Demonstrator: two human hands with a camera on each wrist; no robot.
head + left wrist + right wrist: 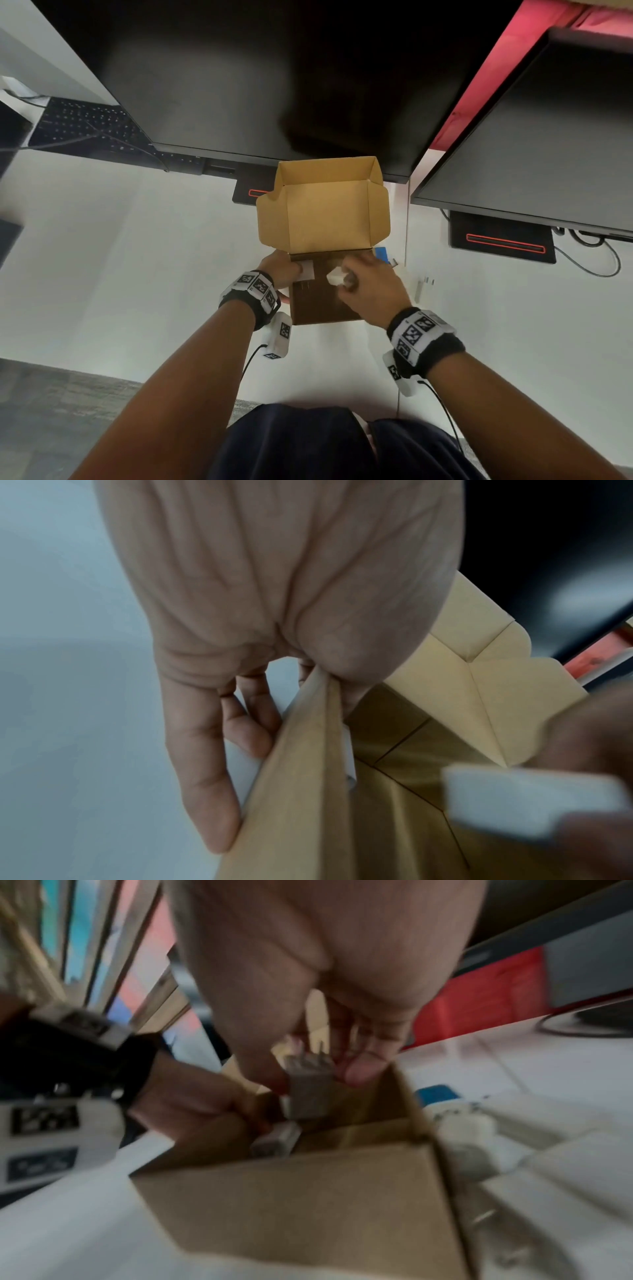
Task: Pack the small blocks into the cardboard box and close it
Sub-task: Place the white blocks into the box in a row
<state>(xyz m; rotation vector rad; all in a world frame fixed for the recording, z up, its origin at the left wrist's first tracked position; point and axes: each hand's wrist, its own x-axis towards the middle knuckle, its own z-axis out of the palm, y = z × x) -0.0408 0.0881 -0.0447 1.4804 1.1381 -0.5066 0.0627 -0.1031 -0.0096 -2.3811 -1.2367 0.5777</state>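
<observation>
the small white block (310,1081), which looks like a plug adapter with two metal prongs on top, hangs just over the open mouth of the cardboard box (325,305), pinched at its upper end between the thumb and fingertips of the right hand (370,284). judging by how lightly those fingers carry it, it is light, hard and smooth-sided, so a pinch across its flat faces below the prongs seems the safest hold; gripping the prongs themselves would likely let it swing or slip. another white block (276,1138) already lies low inside the box by the left wall. the box is thin corrugated card, stiff along its folds but easy to bend at the rim, with its lid (329,212) standing open at the far side. the left hand (279,269) steadies the left wall, thumb inside and fingers (253,739) outside, clamping the rim together with a white piece (306,269) i cannot identify. more white pieces and a blue thing (382,254) lie on the white desk (137,257) just right of the box. two dark monitors stand beyond.
</observation>
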